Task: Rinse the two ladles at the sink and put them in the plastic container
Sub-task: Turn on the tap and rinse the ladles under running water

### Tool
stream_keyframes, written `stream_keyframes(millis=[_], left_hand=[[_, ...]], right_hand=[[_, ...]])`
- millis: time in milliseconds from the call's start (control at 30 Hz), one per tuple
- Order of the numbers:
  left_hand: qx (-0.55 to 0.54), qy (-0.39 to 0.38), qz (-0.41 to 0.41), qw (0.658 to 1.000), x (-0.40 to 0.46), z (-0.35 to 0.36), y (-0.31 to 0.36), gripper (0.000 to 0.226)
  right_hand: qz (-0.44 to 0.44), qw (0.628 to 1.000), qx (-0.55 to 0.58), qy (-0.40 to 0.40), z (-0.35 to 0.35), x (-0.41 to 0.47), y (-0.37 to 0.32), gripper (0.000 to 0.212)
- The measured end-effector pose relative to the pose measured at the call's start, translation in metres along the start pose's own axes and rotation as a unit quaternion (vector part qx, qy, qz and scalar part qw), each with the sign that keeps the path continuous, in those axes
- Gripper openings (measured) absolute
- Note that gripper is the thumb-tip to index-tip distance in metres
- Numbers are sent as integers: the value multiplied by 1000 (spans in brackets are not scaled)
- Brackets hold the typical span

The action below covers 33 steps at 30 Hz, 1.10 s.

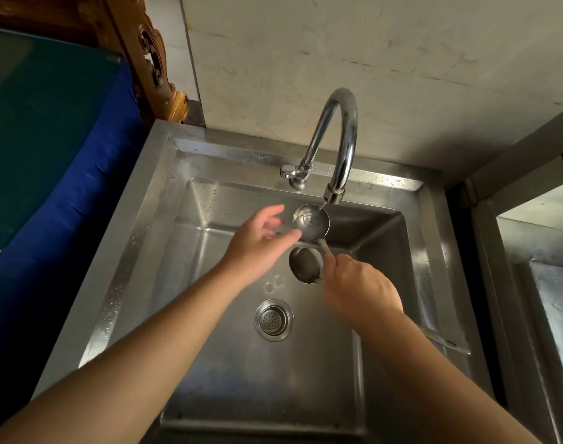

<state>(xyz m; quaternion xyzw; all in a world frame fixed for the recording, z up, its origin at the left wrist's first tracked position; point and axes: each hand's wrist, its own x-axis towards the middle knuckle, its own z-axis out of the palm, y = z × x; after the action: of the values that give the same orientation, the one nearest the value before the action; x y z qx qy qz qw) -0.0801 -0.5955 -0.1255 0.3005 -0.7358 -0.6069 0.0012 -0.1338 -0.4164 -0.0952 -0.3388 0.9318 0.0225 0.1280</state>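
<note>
Two steel ladles hang over the sink basin (184, 251). The upper ladle bowl (311, 222) sits right under the faucet spout (334, 193), where a thin stream of water falls into it; a small yellowish speck clings to its left rim. The lower ladle bowl (305, 265) is just below it. My right hand (360, 286) grips both handles together, and the handle ends (443, 341) stick out past my wrist. My left hand (261, 238) has its fingers spread, with the thumb touching the upper bowl's left edge. No plastic container is in view.
The drain strainer (273, 320) lies in the basin floor below the hands. The tap lever (289, 171) sits on the back rim. A blue and green covered surface (59, 155) stands to the left, a carved wooden piece (152, 65) behind it, and a steel counter (536, 251) to the right.
</note>
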Motion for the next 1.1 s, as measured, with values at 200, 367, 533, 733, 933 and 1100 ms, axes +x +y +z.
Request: stream_keyframes(millis=[200, 367, 533, 733, 933, 1100], left_hand=[[86, -29, 84, 992, 40, 13, 16, 82], [46, 32, 100, 993, 47, 26, 13, 44], [26, 115, 118, 986, 46, 36, 13, 14], [0, 60, 54, 997, 47, 25, 14, 28], [-40, 7, 32, 999, 36, 29, 11, 33], [13, -75, 35, 996, 36, 24, 11, 54]], right_hand=[[-2, 1000, 24, -9, -6, -2, 2, 32], [18, 997, 63, -28, -10, -2, 3, 25], [26, 997, 64, -34, -11, -1, 6, 26], [27, 997, 61, -43, -12, 1, 7, 27], [25, 995, 56, -80, -12, 3, -3, 23], [-5, 994, 62, -94, -9, 4, 3, 26]])
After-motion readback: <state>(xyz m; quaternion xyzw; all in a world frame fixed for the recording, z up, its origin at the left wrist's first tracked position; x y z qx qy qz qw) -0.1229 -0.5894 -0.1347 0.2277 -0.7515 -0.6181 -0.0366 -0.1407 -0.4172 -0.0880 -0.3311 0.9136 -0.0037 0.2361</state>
